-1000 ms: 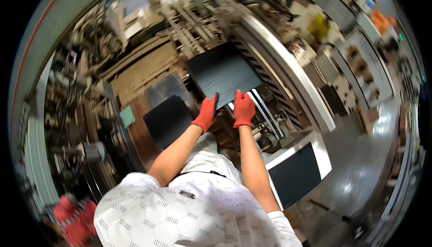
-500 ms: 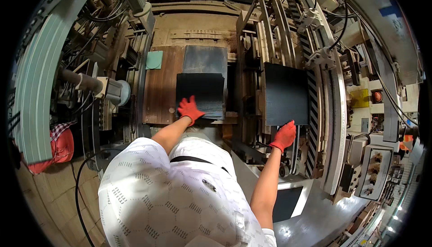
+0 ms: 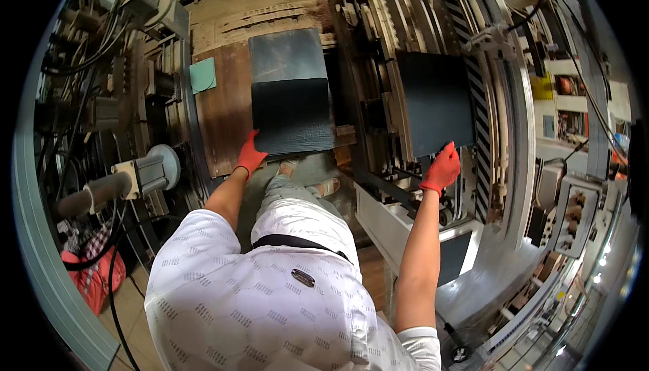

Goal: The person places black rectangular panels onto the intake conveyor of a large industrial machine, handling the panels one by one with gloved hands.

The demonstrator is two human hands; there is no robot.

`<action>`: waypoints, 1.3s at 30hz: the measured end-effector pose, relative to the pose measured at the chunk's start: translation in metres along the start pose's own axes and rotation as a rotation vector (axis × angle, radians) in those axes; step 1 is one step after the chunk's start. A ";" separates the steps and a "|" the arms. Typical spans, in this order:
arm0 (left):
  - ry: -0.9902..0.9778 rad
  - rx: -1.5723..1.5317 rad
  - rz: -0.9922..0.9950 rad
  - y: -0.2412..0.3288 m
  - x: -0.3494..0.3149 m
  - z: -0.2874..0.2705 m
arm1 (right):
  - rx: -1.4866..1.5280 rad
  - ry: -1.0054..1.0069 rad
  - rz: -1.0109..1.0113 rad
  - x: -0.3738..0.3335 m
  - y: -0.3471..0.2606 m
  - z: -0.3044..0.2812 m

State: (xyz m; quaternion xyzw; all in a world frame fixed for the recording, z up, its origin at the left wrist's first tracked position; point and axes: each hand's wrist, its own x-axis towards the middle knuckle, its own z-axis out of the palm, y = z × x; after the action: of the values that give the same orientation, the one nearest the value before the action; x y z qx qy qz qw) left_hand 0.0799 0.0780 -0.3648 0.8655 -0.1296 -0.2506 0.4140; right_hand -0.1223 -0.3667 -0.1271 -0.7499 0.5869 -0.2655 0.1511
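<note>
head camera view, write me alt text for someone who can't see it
A person's red-gloved left hand is at the near left corner of a stack of black panels; the right hand, also gloved, is at the near edge of a separate black panel beside a diagonally striped strip. A pale green piece lies on a brown board.

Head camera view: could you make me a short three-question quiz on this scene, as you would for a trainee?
1. What colour is the glove on the left hand?
2. True or false: the pale green piece lies left of the middle black panel.
3. Which is nearest the right-side dark panel: A) the left hand, B) the right hand, C) the pale green piece?

Key: 1. Red. 2. True. 3. B.
</note>
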 end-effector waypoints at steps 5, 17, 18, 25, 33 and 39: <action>0.108 0.123 -0.073 -0.043 0.016 0.013 | 0.084 0.165 -0.096 -0.013 -0.012 -0.002; 0.025 0.098 -0.092 -0.013 0.004 -0.002 | 1.113 -0.108 0.480 -0.109 -0.022 0.014; -0.029 0.067 -0.162 -0.009 0.008 -0.004 | 1.114 -0.105 0.482 -0.104 -0.024 0.014; -0.052 -0.237 -0.441 -0.016 0.027 0.008 | 1.395 -0.382 0.779 -0.051 0.001 0.043; -0.398 -0.119 -0.321 -0.193 -0.025 -0.043 | 1.446 -0.356 0.863 -0.077 -0.017 0.055; -0.214 -0.211 0.257 -0.140 -0.059 -0.029 | 1.310 -0.462 0.504 -0.107 0.023 0.033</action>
State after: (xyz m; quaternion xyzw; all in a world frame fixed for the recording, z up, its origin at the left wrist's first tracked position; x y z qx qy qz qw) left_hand 0.0482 0.2095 -0.4399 0.7621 -0.2553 -0.2983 0.5148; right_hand -0.1397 -0.2729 -0.1898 -0.3854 0.4158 -0.3540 0.7438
